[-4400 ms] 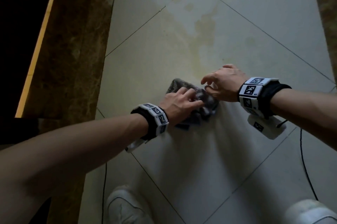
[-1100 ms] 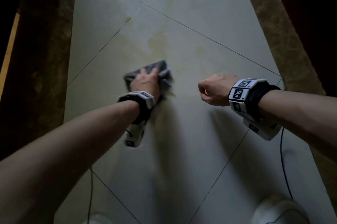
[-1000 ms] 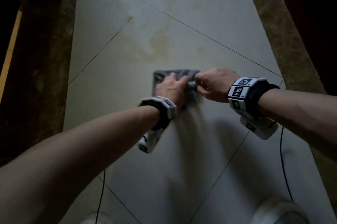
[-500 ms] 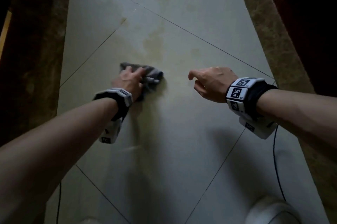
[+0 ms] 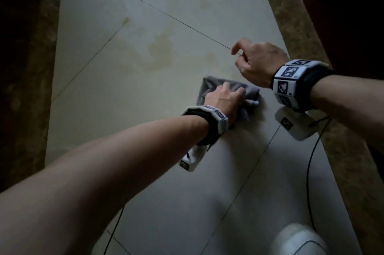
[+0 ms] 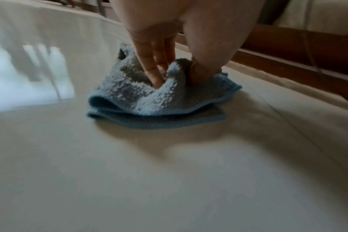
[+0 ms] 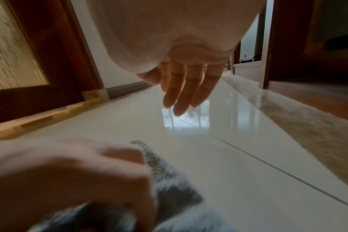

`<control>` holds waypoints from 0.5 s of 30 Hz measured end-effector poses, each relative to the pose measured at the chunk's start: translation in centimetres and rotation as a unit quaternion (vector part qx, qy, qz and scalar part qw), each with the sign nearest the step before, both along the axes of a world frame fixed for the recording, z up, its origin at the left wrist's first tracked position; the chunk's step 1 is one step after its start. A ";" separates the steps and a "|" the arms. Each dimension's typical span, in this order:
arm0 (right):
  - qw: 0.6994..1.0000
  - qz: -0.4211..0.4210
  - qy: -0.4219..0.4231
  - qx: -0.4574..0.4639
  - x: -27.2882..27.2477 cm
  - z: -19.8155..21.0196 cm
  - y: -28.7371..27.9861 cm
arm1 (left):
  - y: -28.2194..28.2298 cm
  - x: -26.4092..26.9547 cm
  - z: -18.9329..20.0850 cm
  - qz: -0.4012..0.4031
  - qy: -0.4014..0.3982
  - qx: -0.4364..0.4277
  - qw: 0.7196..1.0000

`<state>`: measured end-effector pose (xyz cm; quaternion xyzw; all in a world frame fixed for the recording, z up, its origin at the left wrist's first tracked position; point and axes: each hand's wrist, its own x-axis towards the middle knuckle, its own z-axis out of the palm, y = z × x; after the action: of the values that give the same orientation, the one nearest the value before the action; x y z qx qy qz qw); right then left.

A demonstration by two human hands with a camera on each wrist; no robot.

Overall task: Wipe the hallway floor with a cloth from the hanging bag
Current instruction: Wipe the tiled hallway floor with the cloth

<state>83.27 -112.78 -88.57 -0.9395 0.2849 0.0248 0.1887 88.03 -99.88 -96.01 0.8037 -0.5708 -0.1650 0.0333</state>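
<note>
A grey-blue fluffy cloth lies bunched on the pale tiled hallway floor. My left hand is on top of it, fingers curled into the pile. In the left wrist view the fingers and thumb dig into the cloth and pinch a ridge of it. My right hand hovers just beyond and to the right of the cloth, holding nothing. Its fingers hang loosely above the floor in the right wrist view, with the left hand and cloth below.
A yellowish stain marks the tile left of and beyond the cloth. Brown marbled border strips run along both sides. A white shoe and a black cable are at the lower right. A dark wooden door frame stands on the left.
My left hand has slid the cloth from the left to the right, ending just below the right hand. The right hand has shifted slightly right and further away, fingers loosened.
</note>
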 end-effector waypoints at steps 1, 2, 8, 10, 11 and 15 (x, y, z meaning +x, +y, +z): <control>1.000 0.000 0.012 -0.010 -0.2 0.0 -0.6 | 0.2 -0.9 -0.2 -0.049 0.002 -0.001 0.999; 1.000 0.000 0.026 -0.017 -0.6 0.0 -1.0 | 0.6 -1.1 -0.4 -0.097 0.001 -0.005 0.995; 0.994 0.013 0.109 -0.028 -2.9 -2.5 -0.9 | 3.4 7.9 -1.6 -0.038 -0.018 -0.030 0.999; 0.992 0.014 0.126 -0.025 -3.6 -3.4 -1.1 | 3.6 11.7 -1.2 0.095 -0.032 -0.019 0.995; 0.991 0.015 0.133 -0.023 -3.9 -3.8 -1.4 | 3.5 13.2 -0.9 0.158 -0.037 -0.011 0.987; 0.989 0.011 0.146 -0.018 -4.9 -4.7 -2.5 | 1.3 13.7 -0.4 0.278 -0.037 0.043 0.959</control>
<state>78.34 -115.25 -93.25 -0.9323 0.2991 0.1582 0.1278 101.74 -98.59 -96.44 0.9368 -0.3180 -0.1440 0.0226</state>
